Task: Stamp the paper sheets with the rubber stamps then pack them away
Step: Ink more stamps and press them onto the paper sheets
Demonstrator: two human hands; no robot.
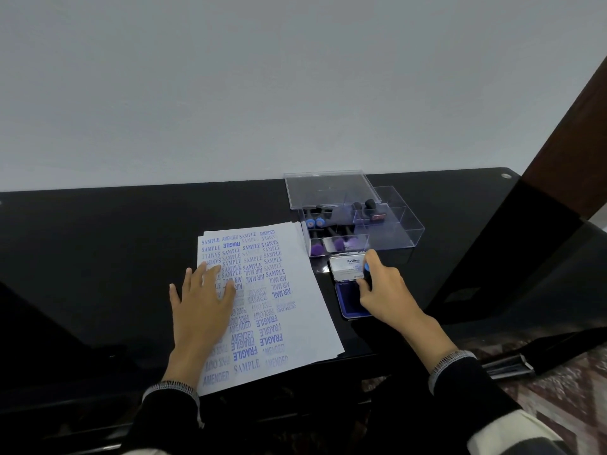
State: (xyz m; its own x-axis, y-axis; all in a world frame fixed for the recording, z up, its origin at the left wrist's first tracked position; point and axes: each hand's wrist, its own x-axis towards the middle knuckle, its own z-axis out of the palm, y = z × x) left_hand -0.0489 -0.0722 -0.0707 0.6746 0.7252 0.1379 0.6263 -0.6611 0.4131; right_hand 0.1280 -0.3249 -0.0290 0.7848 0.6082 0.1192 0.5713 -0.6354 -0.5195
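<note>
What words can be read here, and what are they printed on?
"Artline": raised lid of the ink pad, which the right hand grips.
"SAMPLE", "AMENDED", "FRAGILE", "AIR MAIL", "FAX OUT", "EXPRESS": blue stamp marks on the top paper sheet, under the left hand.
Smaller print under "Artline": too small to read.

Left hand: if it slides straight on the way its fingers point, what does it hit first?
The left hand lies flat on the stamped paper sheets, fingers pointing away toward the wall. Straight ahead is more paper, then bare black table. The clear stamp box sits off to the right, likely outside that line.
</note>
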